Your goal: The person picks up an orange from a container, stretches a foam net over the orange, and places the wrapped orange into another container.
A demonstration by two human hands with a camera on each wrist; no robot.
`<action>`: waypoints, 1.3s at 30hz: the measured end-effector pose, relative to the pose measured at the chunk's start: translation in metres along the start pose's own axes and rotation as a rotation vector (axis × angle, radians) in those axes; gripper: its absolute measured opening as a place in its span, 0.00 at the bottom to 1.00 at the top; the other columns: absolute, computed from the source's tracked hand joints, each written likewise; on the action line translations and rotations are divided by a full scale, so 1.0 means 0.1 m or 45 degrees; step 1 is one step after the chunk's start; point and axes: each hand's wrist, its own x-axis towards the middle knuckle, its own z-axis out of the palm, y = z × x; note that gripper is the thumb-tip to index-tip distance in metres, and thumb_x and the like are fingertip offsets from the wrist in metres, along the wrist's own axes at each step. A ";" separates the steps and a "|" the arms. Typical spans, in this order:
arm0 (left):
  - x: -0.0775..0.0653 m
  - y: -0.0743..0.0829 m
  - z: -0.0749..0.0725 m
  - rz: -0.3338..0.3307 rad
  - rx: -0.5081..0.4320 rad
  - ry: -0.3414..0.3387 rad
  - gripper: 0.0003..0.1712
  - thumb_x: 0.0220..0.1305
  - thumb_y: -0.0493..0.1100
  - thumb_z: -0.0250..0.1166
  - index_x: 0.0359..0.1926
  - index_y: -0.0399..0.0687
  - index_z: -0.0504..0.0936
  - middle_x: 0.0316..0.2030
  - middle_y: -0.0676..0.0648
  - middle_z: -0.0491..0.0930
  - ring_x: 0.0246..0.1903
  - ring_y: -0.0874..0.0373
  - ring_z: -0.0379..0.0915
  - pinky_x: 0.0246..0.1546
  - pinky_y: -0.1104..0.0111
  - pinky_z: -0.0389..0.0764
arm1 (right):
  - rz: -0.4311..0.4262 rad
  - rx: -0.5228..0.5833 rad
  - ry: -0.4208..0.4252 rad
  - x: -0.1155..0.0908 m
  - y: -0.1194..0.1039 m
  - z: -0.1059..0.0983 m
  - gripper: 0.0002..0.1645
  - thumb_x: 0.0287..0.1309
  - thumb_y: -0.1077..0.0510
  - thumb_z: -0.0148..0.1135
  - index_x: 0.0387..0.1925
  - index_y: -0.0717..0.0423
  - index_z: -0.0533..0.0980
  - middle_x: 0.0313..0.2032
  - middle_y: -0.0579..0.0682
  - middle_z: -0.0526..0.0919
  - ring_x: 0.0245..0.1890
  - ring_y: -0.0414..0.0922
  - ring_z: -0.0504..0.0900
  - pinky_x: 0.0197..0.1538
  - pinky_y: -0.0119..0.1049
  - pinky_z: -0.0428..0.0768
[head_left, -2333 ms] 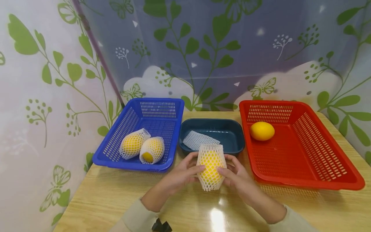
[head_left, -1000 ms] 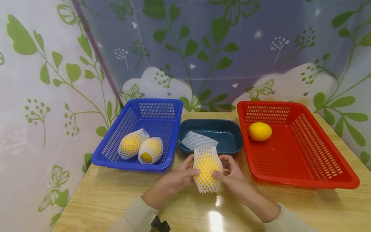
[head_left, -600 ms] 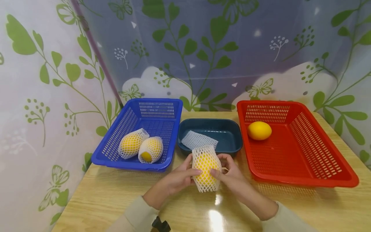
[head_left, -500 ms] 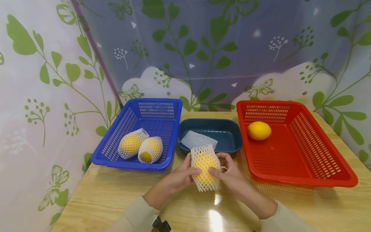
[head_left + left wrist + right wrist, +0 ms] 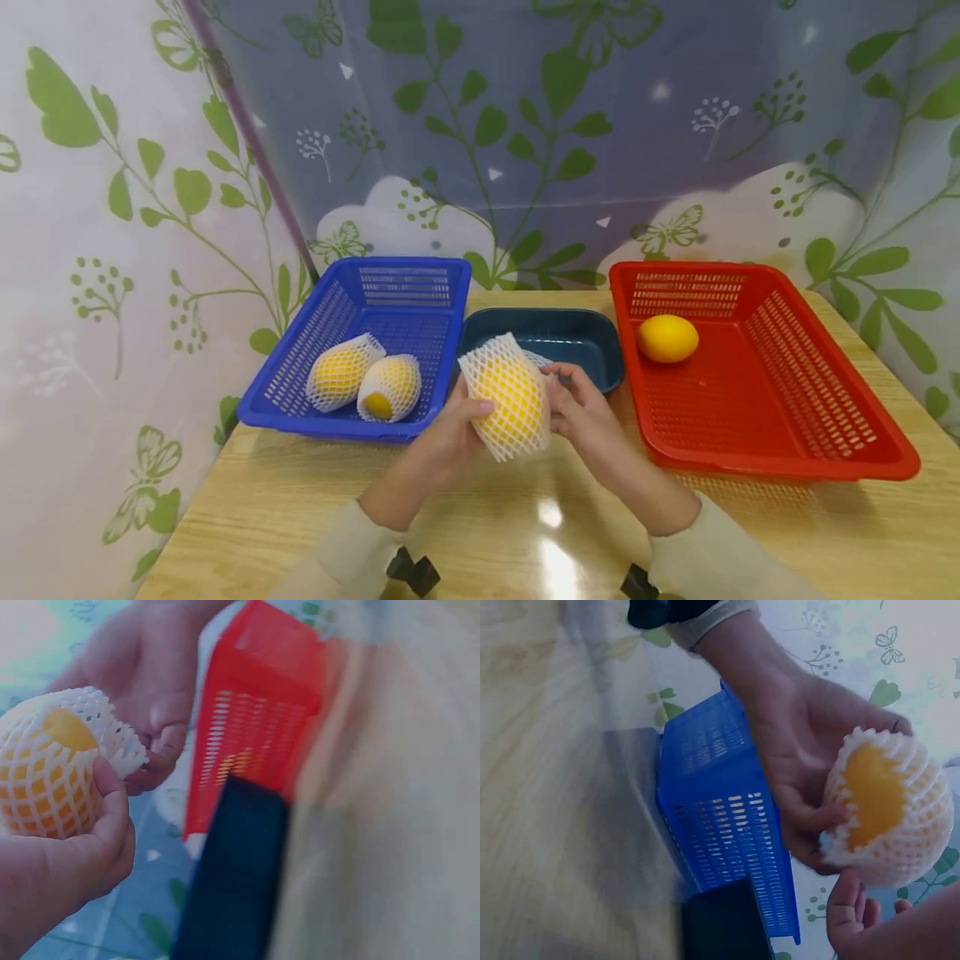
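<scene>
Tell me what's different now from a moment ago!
The netted yellow fruit moved up and left in the head view and now leans left. The right hand slid its thumb from the front to the right edge. The left hand still holds it. The blue basket and red basket stayed put.

Loose net (image 5: 538,359) mostly hidden behind netted fruit (image 5: 512,402), wrist-view tabletop (image 5: 397,825) blurred

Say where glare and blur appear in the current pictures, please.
Head view: bright glare low on the table; left wrist view: right side blurred, upper left corner washed out, netted fruit clearer; right wrist view: table soft and smeared at left.
</scene>
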 end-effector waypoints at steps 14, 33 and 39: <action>-0.08 0.93 -0.41 0.377 0.150 0.029 0.32 0.55 0.38 0.58 0.59 0.60 0.59 0.46 0.50 0.75 0.42 0.59 0.77 0.42 0.66 0.80 | -0.216 -0.109 0.055 0.40 -0.09 0.41 0.23 0.67 0.56 0.56 0.59 0.61 0.65 0.56 0.63 0.71 0.52 0.57 0.76 0.51 0.45 0.80; 0.31 1.68 -1.21 0.135 1.323 0.693 0.48 0.58 0.45 0.65 0.69 0.43 0.42 0.57 0.31 0.63 0.52 0.43 0.68 0.55 0.52 0.75 | -0.432 -1.048 -0.173 0.69 0.18 0.85 0.47 0.56 0.34 0.63 0.69 0.52 0.61 0.72 0.57 0.56 0.72 0.56 0.54 0.68 0.56 0.61; 0.61 1.55 -1.53 0.007 1.811 0.677 0.51 0.55 0.52 0.68 0.68 0.36 0.49 0.51 0.27 0.67 0.44 0.38 0.69 0.44 0.48 0.76 | -0.478 -1.290 -0.217 0.77 0.30 0.89 0.52 0.60 0.29 0.54 0.73 0.57 0.55 0.75 0.57 0.48 0.75 0.54 0.41 0.72 0.56 0.52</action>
